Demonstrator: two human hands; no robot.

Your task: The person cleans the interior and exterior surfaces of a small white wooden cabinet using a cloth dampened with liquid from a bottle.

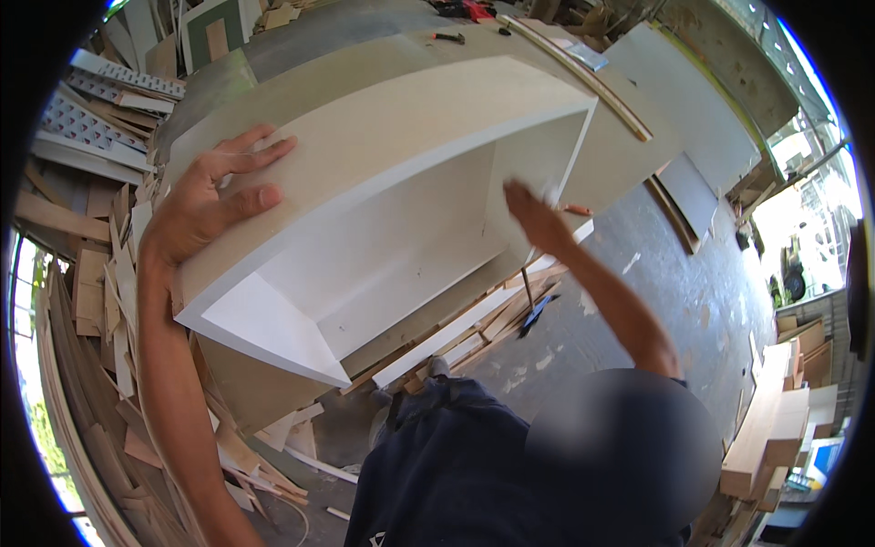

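A long, white-faced open box [383, 137], like a cabinet carcass, rests tilted on a large board, its hollow side toward me. My left hand [219, 187] lies on its upper panel near the left end, thumb and fingers spread against the surface. My right hand [538, 219] is in front of the box's right end panel, smeared by motion. Its fingers are too blurred to show whether they hold anything. An orange handle-like piece [576, 210] shows just beside my right wrist.
Offcut boards [100, 264] pile up along the left. Under the box's near edge are wooden strips [483, 333] and a blue brush-like head [538, 314] on a thin rod. A long strip [583, 77] and a hammer [448, 37] lie beyond. Wooden boxes [766, 428] stand at right.
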